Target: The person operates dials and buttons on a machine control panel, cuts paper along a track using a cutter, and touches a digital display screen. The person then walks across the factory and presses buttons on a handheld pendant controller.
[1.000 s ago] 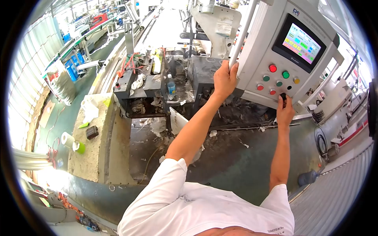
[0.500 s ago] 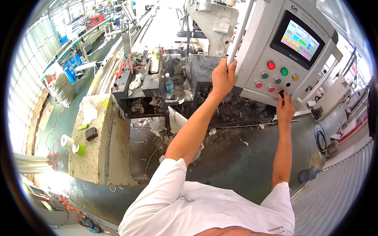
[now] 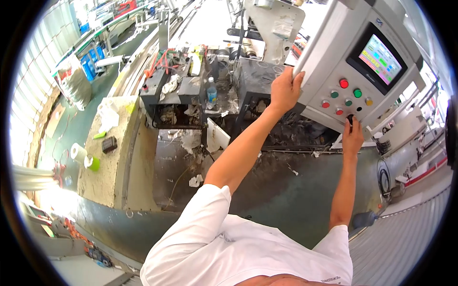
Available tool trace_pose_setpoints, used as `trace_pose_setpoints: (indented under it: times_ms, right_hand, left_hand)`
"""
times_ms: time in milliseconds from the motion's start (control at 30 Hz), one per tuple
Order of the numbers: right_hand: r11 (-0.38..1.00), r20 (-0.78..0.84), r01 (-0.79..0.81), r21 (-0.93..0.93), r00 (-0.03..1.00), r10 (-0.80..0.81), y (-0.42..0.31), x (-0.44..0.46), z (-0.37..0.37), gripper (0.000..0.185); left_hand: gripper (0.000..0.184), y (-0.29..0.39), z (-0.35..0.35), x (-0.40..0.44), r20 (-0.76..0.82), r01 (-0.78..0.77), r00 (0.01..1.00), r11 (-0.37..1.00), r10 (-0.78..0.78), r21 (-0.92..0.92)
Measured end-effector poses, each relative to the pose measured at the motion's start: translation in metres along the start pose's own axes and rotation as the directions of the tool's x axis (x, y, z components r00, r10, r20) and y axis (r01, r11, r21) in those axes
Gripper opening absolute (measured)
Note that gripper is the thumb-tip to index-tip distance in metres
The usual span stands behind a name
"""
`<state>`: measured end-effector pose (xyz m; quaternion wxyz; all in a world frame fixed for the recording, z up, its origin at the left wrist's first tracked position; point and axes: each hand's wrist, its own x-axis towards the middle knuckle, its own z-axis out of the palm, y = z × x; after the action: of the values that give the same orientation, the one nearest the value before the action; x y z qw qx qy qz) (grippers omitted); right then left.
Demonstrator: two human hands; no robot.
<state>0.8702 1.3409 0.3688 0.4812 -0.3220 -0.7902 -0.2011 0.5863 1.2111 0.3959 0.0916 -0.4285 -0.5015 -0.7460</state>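
My left hand (image 3: 285,91) is closed round the lower end of the long grey handle bar (image 3: 312,45) at the left side of a control panel (image 3: 318,87). With bent fingers, my right hand (image 3: 353,138) pinches a black rotary knob (image 3: 350,118) at the panel's lower edge. Above the knob are several buttons, among them a red button (image 3: 343,83), a green button (image 3: 357,93) and a yellow one. A lit touch screen (image 3: 380,58) shows coloured fields too small to read.
Behind my left arm stands a dark machine bed (image 3: 255,78) littered with scraps, with a plastic bottle (image 3: 211,93) on it. A worn bench (image 3: 102,178) at left carries rolls (image 3: 78,152) and a dark block (image 3: 109,144). A white sack (image 3: 74,83) stands beyond.
The view has shifted, so the panel and both hands appear slightly further right and lower. Both hands keep their places, the left on the bar and the right on the knob.
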Motion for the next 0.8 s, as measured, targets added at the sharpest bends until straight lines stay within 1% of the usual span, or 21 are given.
trace_pose_setpoints:
  times_ms: [33, 133, 167, 267, 367, 467, 633, 733, 800]
  right_hand:
    - [1.000, 0.012, -0.010, 0.010, 1.000, 0.010, 0.000, -0.001, 0.000, 0.027]
    - [0.998, -0.003, 0.044, -0.055, 0.999, -0.044, -0.001, 0.001, 0.000, 0.028]
    - [0.997, 0.037, 0.014, -0.071, 0.999, -0.011, 0.000, 0.001, 0.000, 0.028]
    - [0.994, 0.044, 0.051, -0.094, 0.998, -0.047, 0.001, 0.003, -0.002, 0.029]
    - [0.993, 0.083, 0.049, -0.109, 0.996, -0.040, -0.002, 0.006, -0.006, 0.031]
    - [0.993, 0.086, 0.072, -0.091, 0.994, -0.065, -0.007, 0.005, -0.011, 0.031]
    - [0.994, 0.112, 0.048, -0.098, 0.993, -0.037, -0.012, 0.006, -0.017, 0.031]
    - [0.995, 0.106, 0.039, -0.096, 0.994, -0.029, -0.015, 0.006, -0.017, 0.030]
    - [0.995, 0.092, 0.045, -0.092, 0.995, -0.037, -0.014, 0.005, -0.017, 0.030]
  left_hand:
    - [0.026, 0.001, -0.001, -0.001, -0.007, -0.010, 1.000, 1.000, 0.011, 0.018]
    - [0.026, -0.002, -0.001, -0.001, -0.016, -0.007, 1.000, 1.000, 0.008, 0.014]
    - [0.025, -0.003, -0.001, -0.001, -0.005, 0.000, 1.000, 0.999, 0.000, 0.034]
    - [0.025, -0.003, -0.003, 0.001, -0.007, -0.020, 1.000, 1.000, 0.020, -0.021]
    - [0.025, -0.003, -0.007, 0.002, 0.003, -0.016, 1.000, 0.999, 0.016, -0.028]
    - [0.024, -0.003, -0.005, -0.002, 0.023, 0.004, 1.000, 1.000, -0.004, -0.018]
    - [0.023, -0.002, -0.005, 0.001, 0.029, 0.003, 1.000, 1.000, -0.003, -0.004]
    - [0.031, -0.001, -0.005, 0.002, -0.005, -0.024, 1.000, 1.000, 0.024, -0.019]
    - [0.031, -0.001, -0.005, 0.002, 0.004, -0.020, 1.000, 1.000, 0.020, -0.015]
